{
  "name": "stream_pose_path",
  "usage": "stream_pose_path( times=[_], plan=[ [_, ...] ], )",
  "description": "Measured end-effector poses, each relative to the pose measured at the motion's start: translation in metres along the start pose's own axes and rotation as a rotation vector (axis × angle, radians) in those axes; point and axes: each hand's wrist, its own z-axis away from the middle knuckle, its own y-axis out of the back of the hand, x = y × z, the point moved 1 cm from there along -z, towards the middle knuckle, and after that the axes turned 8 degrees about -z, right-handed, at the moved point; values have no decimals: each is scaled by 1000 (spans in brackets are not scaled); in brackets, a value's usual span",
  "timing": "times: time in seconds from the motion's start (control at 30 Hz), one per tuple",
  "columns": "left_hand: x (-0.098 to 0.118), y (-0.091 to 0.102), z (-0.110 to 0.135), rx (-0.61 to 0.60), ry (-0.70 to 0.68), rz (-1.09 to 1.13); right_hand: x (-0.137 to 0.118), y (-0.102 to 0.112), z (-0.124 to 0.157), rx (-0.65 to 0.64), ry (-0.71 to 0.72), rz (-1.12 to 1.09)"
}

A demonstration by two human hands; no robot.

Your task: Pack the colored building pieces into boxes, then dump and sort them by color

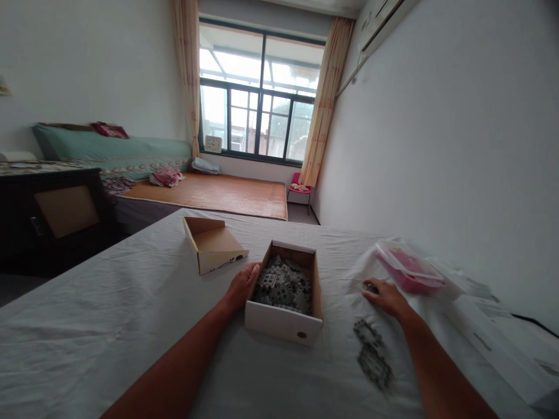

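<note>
Near the middle of the white cloth-covered table (109, 337), set in from its far edge, stands an open box (283, 321) holding a loose heap of grey pieces (282, 285), some with a grid-like pattern. The left hand (244, 284) lies along the box's left wall, its fingertips close to the rim; whether it grips or merely rests there I cannot tell. Well apart from it, toward the table's right edge, the right hand (386, 295) has thumb and fingers closed about a small dark piece (371, 286); whether that piece touches the cloth is too small to tell. Nearer the near edge, below this hand, a short cluster of grey pieces (374, 365) lies flat. For good handling, light, even pressure from the left hand should steady the box without bowing its thin-looking wall. A fingertip pinch on the small piece's rim would suit it better than a full fist, and the right forearm is best kept clear of the cluster, since a dragged sheet could shift it. Toward the far left corner sits an open cardboard lid (222, 261), safely aside; by the right edge, just beyond the right hand, a pink container (404, 273) limits sideways room.
</note>
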Motion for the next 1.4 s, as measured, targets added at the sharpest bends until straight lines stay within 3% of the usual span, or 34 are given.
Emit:
stream_pose_path(
  times=[0.13, 0.23, 0.43, 0.57, 0.77, 0.87, 1.0, 1.13, 1.23, 1.4],
  plan=[
    [2, 0, 1, 6, -6, -9, -34, 11, 18, -238, 88, -203],
    [3, 1, 2, 11, -13, -16, -63, 25, 46, -408, 167, -294],
    [2, 1, 1, -2, -10, -37, -90, 27, 109, -498, 138, -104],
    [4, 1, 1, 0, 6, -32, -89, 19, 117, -416, 197, -134],
    [5, 1, 5, 11, 9, -10, -87, 12, 98, -252, 241, -263],
    [5, 1, 5, 18, 1, -30, -115, 22, 82, -219, 237, -405],
    [8, 2, 7, 26, -7, -47, -175, 32, 56, -172, 312, -544],
    [9, 2, 10, 49, -17, -59, -206, 21, 37, -68, 366, -555],
    [8, 4, 11, 95, -7, -164, -190, -2, 29, 44, 350, -546],
    [6, 19, 9, 216, -74, -501, -130, -47, 18, 220, 274, -533]
  ],
)
